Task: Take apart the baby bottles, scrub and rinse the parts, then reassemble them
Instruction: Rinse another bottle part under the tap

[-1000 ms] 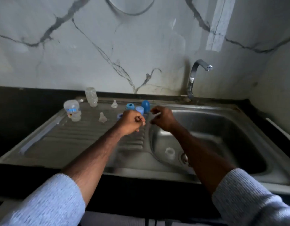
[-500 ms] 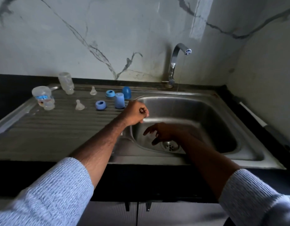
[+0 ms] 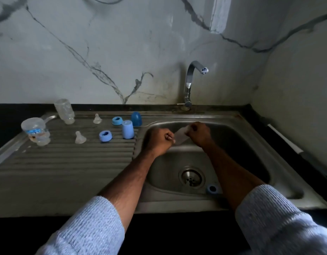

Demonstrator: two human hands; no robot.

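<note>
Head view, left to right. On the ribbed steel draining board (image 3: 67, 162) of the bench lie the parts already taken off: a clear plastic bottle with a blue printed band (image 3: 35, 131) on its side, a second clear bottle body (image 3: 65, 111) tilted near the wall, two clear silicone teats (image 3: 80, 138) (image 3: 97, 119), two blue screw rings (image 3: 105, 136) (image 3: 117, 120), a pale blue cylindrical cap (image 3: 128, 129) and a darker blue domed cap (image 3: 136, 118).

Over the stainless steel sink basin (image 3: 250, 144) the left hand (image 3: 160, 139) is a tight fist, with the right hand (image 3: 198, 133) just beside it; between them they hold a clear bottle part (image 3: 181, 136), each grip clamped on one end. Its exact shape is too blurred to tell. A third blue ring (image 3: 212, 189) rests on the basin floor beside the round drain strainer (image 3: 191, 177).

Judged from the opposed grips, the step in hand is twisting or pulling the piece apart. It is best done low over the basin, hands turning in opposite directions, so that a freed part falls inside rather than onto the floor.

A curved chrome tap (image 3: 191, 78) stands behind the basin, with no running water visible. The wall is pale veined marble (image 3: 103, 52); the counter edge is black. Lighting is dim.
</note>
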